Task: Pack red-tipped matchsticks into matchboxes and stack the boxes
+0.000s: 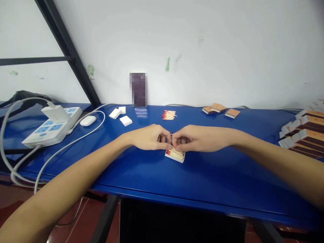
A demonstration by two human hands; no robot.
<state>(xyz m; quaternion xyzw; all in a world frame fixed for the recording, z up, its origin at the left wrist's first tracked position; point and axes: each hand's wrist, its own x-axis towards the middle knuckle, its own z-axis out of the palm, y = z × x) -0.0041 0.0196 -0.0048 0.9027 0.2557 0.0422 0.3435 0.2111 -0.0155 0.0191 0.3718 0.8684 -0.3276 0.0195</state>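
Observation:
A small white matchbox tray (174, 159) lies on the blue table in front of me, with red-tipped matches (177, 155) in it. My left hand (154, 136) is closed in a pinch at the tray's far left, thumb and fingers on matches. Facing it, my right hand (192, 137) pinches at the same matches from the right. The fingertips of both hands nearly meet over the tray and hide its far part. Beyond my hands lies a loose pile of matches (168, 115).
White inner trays (126, 120) lie back left, near a dark blurred upright object (139, 89). Matchbox sleeves (232, 113) lie back right, and stacked matchboxes (310, 135) stand far right. A power strip (54, 125) with looping cables and a white case (87, 120) occupy the left.

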